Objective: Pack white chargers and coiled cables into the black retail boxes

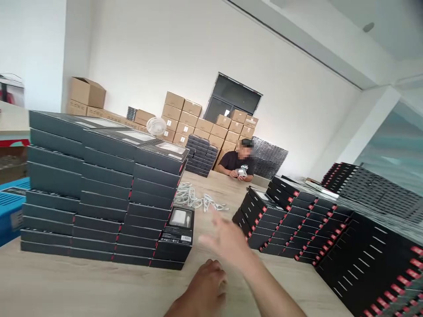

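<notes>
A wide storeroom with a white plaster wall (198, 66), seen tilted from the head camera, a white ceiling beam (317, 48) slanting across the upper right. Along the far side, tan cardboard cartons (185, 116) piled in uneven columns below a dark window (231, 99), a round white fan (156, 125) set just in front of them. Down the middle, a long pale wood-grain table (99, 281), crowded with tall stacks of flat dark-grey boxes (79, 189) on the left and low rows of black boxes with red-marked edges (284, 220) on the right, those rows cut off by the frame at the lower right. At the left edge, a blue carton (11, 215), also cut off. At the far end of the table, a seated co-worker (236, 162) in a dark T-shirt, both hands (241, 174) closed around a pale item too small to make out. Between the stacks, a tangle of white cables (194, 198) left loose on the wood. At the front corner of the grey stacks, a black box with a white product picture (176, 231), laid on a short pile. Right hand (224, 240) blurred, raised over the table with fingers spread, released and empty, near that box, with no contact visible. Left hand (201, 286) lowered to the table near the frame's bottom edge, fingers curled under and hidden, grip impossible to tell
</notes>
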The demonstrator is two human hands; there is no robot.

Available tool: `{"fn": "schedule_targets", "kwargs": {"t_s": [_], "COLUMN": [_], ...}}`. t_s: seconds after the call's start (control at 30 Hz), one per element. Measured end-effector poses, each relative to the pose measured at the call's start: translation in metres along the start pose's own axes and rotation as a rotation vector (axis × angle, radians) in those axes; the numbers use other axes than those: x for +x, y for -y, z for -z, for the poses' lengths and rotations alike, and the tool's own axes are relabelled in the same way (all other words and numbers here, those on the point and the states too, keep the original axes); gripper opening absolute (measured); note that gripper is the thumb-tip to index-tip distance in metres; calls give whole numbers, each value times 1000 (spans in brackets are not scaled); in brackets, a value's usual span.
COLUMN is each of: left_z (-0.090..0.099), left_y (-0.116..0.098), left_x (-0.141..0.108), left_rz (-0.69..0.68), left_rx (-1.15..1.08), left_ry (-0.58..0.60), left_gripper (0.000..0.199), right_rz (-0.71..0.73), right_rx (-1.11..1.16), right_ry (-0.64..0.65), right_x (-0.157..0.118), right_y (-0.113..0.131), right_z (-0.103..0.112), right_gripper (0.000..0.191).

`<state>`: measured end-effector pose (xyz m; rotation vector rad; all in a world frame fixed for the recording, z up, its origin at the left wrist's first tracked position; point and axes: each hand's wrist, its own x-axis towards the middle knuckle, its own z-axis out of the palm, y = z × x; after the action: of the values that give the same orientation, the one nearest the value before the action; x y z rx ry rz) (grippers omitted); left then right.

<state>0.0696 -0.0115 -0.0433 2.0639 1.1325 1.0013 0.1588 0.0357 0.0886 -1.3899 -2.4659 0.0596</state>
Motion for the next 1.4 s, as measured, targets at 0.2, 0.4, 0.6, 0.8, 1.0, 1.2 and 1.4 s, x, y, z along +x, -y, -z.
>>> {"fn": "schedule_targets", "kwargs": {"t_s": [0.2, 0.4, 0.6, 0.8, 1.0, 1.2, 1.4], "left_z": [11, 11, 10, 32, 52, 23, 27], "left_y": [-14, -16, -38, -45, -72, -105, -91], "left_x": [5, 18, 16, 14, 7, -7, -24], "left_rz": [145, 317, 386, 413, 299, 281, 28], "left_rx": [-57, -755, -1378, -1080, -182, 574, 723], "left_ry": [-20, -66, -89, 28, 89, -52, -63], "left_gripper": [21, 49, 79, 80, 77, 110, 75], "right_rz": [-235, 131, 501, -191, -314, -278, -228], "right_rx": [-369, -485, -309, 664, 1324, 1475, 1561], "right_ry": [-535, -712, -597, -403, -83, -415, -109], "right_x": [-8, -58, -155, -149, -134, -160, -162], "right_y": [-142, -147, -87, -87, -75, -29, -36], "right_z": [52, 41, -35, -34, -38, -52, -32], "right_gripper": [66, 36, 46, 60, 64, 51, 26]}}
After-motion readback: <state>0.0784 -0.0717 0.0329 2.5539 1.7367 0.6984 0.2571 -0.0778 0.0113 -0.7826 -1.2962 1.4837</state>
